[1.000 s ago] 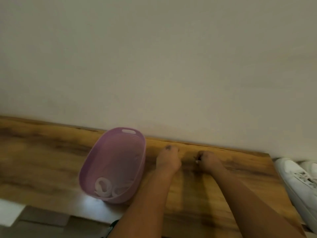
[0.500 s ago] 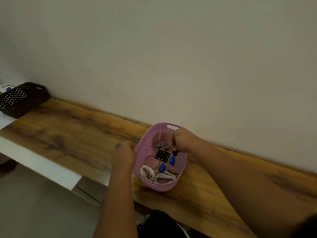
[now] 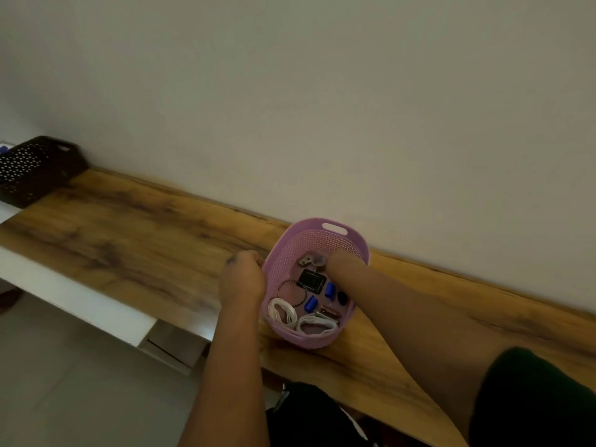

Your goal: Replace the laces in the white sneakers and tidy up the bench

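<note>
Nearest the camera, two bare forearms reach forward over the front edge of a long wooden worktop [image 3: 135, 240] that runs along a pale wall [image 3: 322, 108]; a dark sleeve [image 3: 532, 401] covers the right upper arm at the lower right. The left hand [image 3: 242, 279] sits against the left outer wall of a small lilac plastic basket [image 3: 351, 245], its fingers curled at the rim; the picture is too blurred to say whether its grip really closes on the rim. The right hand [image 3: 338, 261] is dipped inside the basket at its far end, and its fingers are hidden, so whether that grip is spread or pinching something cannot be told. The basket stands on the worktop near the wall. In its near end lie two coils of white laces [image 3: 283, 311], side by side and touching the basket wall. Beyond them are a thin reddish-brown stick-like thing [image 3: 329, 313], two small blue pieces [image 3: 311, 303], a round black piece [image 3: 342, 297], a loop of thin speckled cord [image 3: 290, 287] and a black square case [image 3: 309, 280]. Just beside the right hand lies a small grey piece [image 3: 306, 260]. Far off at the left end of the worktop stands a dark perforated basket [image 3: 35, 169] against the wall.
</note>
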